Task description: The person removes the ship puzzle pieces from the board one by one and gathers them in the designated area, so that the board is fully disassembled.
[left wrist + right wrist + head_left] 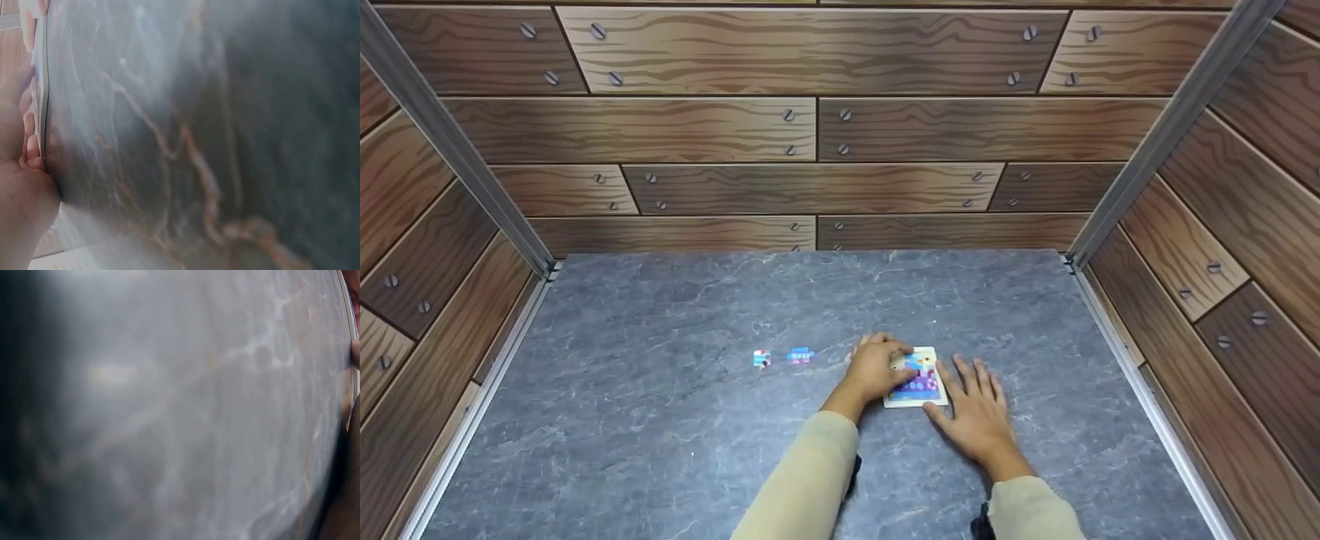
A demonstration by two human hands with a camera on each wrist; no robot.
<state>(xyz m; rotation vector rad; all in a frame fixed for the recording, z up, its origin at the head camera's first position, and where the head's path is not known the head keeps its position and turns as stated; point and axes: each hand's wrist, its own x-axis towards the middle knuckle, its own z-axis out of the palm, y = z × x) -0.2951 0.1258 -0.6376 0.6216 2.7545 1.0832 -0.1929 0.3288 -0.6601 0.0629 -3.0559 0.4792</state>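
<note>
A small framed jigsaw puzzle (916, 384) with a pale border and a bright blue, purple and yellow picture lies on the table. My left hand (876, 369) covers its left side, thumb over the picture and index finger near the top edge. A bare beige patch of the tray shows between that thumb and finger. In the left wrist view, the left hand (22, 180) is beside the thin edge of the frame. My right hand (979, 412) lies spread on the other side, thumb and index fingertip at the frame's right border.
Two loose jigsaw pieces lie left of the hands: a blue and pink piece (800, 355) and a white, blue and red piece (762, 359). The grey marbled tabletop (660, 420) is bounded by wood-patterned walls (817, 127) and metal rails (1147, 405).
</note>
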